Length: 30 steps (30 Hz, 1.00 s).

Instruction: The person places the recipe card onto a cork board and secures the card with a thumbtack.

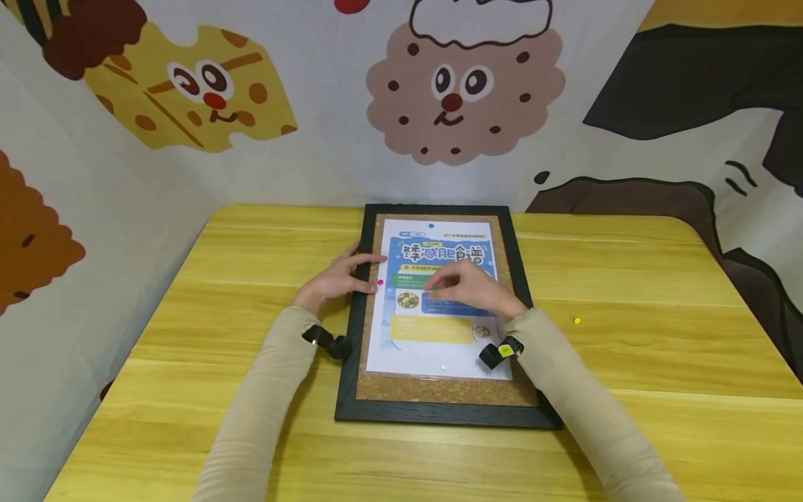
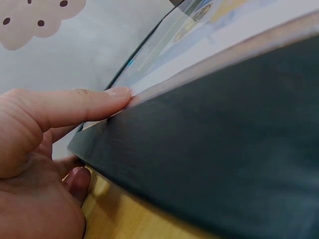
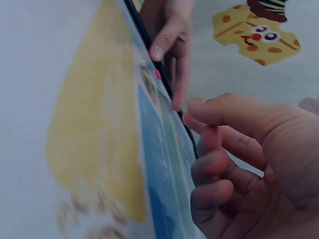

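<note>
One printed paper sheet in white, blue, green and yellow (image 1: 439,331) is laid on a rectangular cork board (image 1: 433,392) edged by a wide black wooden frame (image 1: 448,414), which is set on a yellow wood-grained table (image 1: 665,321). The sheet is marked by a small round blue pin (image 1: 431,226) at its top edge, a small pink pin (image 1: 380,282) at its left edge and a small whitish pin (image 1: 443,367) near its bottom edge. A small yellow pin (image 1: 577,321) is seen on the tabletop, well apart from the frame's right side.

The frame's left side is touched by the bare left hand (image 1: 335,279); its thumb and index finger are stretched and spread across the black edge, the thumb tip just beside the pink pin, while the other fingers are bent at the outer side. Over the middle of the sheet the bare right hand (image 1: 467,286) is held, its fingers curled and its thumb and index tips brought close together; whether anything is pinched there cannot be told. Both arms are covered by beige fabric sleeves (image 1: 567,369).
</note>
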Motion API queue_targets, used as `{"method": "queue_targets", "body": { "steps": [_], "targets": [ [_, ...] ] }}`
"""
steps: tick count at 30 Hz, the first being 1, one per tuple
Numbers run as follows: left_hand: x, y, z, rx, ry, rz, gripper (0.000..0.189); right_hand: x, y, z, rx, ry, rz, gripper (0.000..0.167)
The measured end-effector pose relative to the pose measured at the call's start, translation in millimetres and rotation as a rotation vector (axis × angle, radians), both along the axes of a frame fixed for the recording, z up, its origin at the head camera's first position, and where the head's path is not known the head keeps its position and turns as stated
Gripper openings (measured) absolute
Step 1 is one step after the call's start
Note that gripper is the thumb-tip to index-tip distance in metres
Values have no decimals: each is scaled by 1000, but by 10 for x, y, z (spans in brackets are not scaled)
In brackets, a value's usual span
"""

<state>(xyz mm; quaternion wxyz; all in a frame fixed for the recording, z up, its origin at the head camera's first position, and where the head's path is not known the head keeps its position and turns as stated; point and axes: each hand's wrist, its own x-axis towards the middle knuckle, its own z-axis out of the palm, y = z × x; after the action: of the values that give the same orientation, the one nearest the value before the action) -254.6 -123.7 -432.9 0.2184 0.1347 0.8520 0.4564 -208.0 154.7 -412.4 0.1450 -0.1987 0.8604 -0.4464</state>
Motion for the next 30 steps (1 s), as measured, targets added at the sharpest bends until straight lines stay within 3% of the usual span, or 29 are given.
{"method": "queue_targets", "body": {
  "steps": [11, 30],
  "targets": [
    [19, 7, 6, 20, -22, 14, 66, 75, 259, 71, -1, -2, -76, 20],
    [27, 12, 25, 16, -25, 18, 66, 213, 634, 31, 2, 21, -138, 21]
  ]
}}
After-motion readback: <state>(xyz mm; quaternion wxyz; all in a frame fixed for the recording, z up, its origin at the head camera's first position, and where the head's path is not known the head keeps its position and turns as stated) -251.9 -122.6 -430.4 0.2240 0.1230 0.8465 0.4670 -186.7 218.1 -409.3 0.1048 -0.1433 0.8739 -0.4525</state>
